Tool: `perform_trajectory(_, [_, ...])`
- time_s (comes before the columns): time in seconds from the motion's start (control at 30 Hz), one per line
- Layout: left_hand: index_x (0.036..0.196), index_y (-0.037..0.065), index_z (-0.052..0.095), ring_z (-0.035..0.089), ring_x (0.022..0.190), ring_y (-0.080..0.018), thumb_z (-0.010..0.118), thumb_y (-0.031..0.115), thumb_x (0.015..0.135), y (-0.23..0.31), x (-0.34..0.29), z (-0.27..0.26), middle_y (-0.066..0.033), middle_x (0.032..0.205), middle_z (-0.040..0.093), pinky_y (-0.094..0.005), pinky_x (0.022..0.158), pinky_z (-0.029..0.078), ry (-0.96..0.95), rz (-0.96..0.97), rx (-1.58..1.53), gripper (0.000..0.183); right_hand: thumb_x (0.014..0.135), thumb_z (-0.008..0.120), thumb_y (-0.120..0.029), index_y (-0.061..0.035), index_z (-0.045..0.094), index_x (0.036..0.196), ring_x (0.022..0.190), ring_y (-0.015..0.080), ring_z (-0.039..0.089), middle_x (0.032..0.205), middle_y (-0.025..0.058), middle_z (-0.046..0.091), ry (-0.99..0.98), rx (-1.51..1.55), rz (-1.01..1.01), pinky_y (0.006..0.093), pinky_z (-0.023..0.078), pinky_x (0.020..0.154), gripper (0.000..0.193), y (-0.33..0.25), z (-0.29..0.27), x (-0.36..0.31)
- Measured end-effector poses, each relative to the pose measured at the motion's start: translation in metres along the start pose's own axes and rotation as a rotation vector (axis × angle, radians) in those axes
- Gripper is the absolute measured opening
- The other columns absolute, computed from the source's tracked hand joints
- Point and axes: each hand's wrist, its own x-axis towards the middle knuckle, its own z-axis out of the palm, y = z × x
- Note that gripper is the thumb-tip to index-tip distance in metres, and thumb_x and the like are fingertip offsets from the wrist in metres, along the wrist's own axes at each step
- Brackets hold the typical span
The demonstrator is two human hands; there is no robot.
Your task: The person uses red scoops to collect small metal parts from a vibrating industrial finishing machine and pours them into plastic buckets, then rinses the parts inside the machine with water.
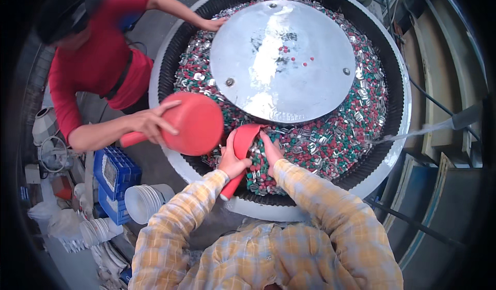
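My left hand (231, 159) is closed around a red plastic scoop (246, 138), tipped on its side with its mouth toward the right and its handle pointing down to the front left. Opposite the scoop's mouth is my right hand (271, 153), its fingers stretched out and touching the loose pieces. Between my hands lie small red and green pieces mixed with shiny metal parts (321, 148). They fill the ring of a large round tub (398, 130) with a ribbed black inner wall. Just left of my hands, a co-worker's hand (152, 123) holds a second red scoop (199, 124), its underside showing.
A round metal plate (320, 47) covers the tub's middle, with a few red pieces on it. The co-worker's other hand (212, 24) rests near its edge. Water runs from a hose (467, 115) at the right. Blue crates (116, 174) and white buckets (142, 203) stand left.
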Motion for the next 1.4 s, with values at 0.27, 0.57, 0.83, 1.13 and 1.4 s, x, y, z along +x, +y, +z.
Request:
perform_trajectory(0.27, [0.135,0.020,0.011,0.054,0.090,-0.0287,0.049,-0.001,0.063,0.020,-0.030,-0.032,-0.0136,0.117,0.039,-0.0452,0.062,0.053,-0.254,-0.331,-0.866,0.084,0.079,0.052,-0.041,-0.0195,0.012,0.138,0.128,0.0289,0.016,0.141,0.0071,0.018,-0.519,0.105,-0.160,0.0559,0.017,0.098,0.075,-0.031,-0.053,-0.057])
perform_trajectory(0.57, [0.133,0.022,0.015,0.052,0.093,-0.0365,0.045,0.002,0.064,0.035,-0.091,-0.055,-0.0121,0.124,0.033,-0.0548,0.064,0.052,-0.325,-0.186,-1.251,0.078,0.082,0.053,-0.033,-0.0137,0.041,0.126,0.113,0.0224,0.039,0.124,0.0031,0.041,-0.281,-0.097,-0.545,0.0348,0.036,0.084,0.049,-0.042,-0.107,-0.117])
perform_trajectory(0.83, [0.119,-0.004,0.035,0.057,0.088,-0.0305,0.044,0.010,0.069,0.010,-0.144,-0.079,-0.0192,0.107,0.052,-0.0432,0.076,0.049,-0.101,-0.137,-1.318,0.053,0.082,0.053,-0.032,-0.0142,0.048,0.120,0.103,0.0161,0.046,0.118,0.0011,0.046,-0.055,-0.096,-0.674,0.0302,0.038,0.076,0.042,-0.020,-0.128,-0.117])
perform_trajectory(1.13, [0.130,0.001,0.024,0.044,0.111,-0.0243,0.049,0.004,0.062,-0.039,-0.242,-0.114,-0.0137,0.125,0.039,-0.0342,0.091,0.040,0.240,-0.024,-1.329,0.073,0.082,0.052,-0.033,-0.0161,0.048,0.120,0.101,0.0161,0.044,0.119,-0.0029,0.046,0.036,-0.115,-0.658,0.0300,0.034,0.079,0.041,0.008,-0.146,-0.112])
perform_trajectory(1.4, [0.135,0.007,0.017,0.042,0.108,-0.0272,0.061,0.002,0.053,-0.133,-0.234,-0.050,-0.0174,0.123,0.035,-0.0351,0.093,0.035,0.724,0.032,-0.613,0.093,0.079,0.061,-0.024,-0.0041,0.051,0.113,0.100,0.0124,0.049,0.106,0.0065,0.055,0.289,-0.275,-0.826,0.0287,0.038,0.080,0.041,-0.006,-0.139,-0.095])
